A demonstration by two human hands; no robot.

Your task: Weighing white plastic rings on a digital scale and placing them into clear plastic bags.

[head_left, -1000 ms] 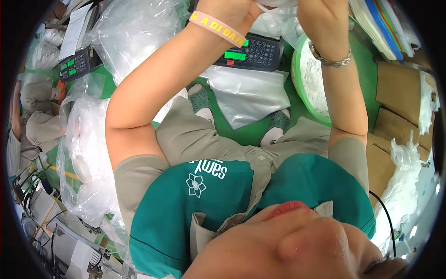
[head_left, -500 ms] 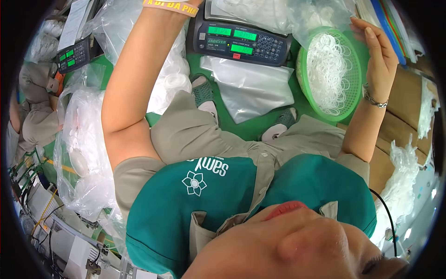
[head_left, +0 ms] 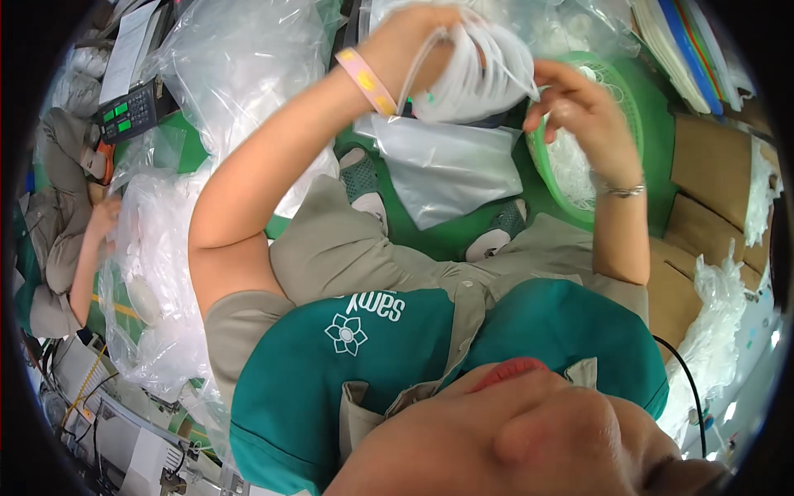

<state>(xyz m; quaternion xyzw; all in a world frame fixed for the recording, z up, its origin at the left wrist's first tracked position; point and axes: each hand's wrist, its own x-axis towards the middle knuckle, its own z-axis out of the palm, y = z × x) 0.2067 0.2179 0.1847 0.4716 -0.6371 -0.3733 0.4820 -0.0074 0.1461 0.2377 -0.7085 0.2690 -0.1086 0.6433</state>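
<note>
At far left, a co-worker's hand [head_left: 103, 217] reaches beside a heap of clear plastic, below a scale [head_left: 126, 116] with lit green displays. A large clear bag [head_left: 236, 83] fills the space to the scale's right. At center, the wearer's left hand [head_left: 418, 45], a pink band on the wrist, grasps a bunch of white rings [head_left: 488, 78], raised above a flat plastic bag [head_left: 442, 169]. The right hand [head_left: 583, 112], fingers loosely bent, is at the bunch's right edge; whether it grips a ring cannot be told. Behind it stands a green basket [head_left: 635, 124] holding more rings, with cartons [head_left: 707, 157] at far right.
</note>
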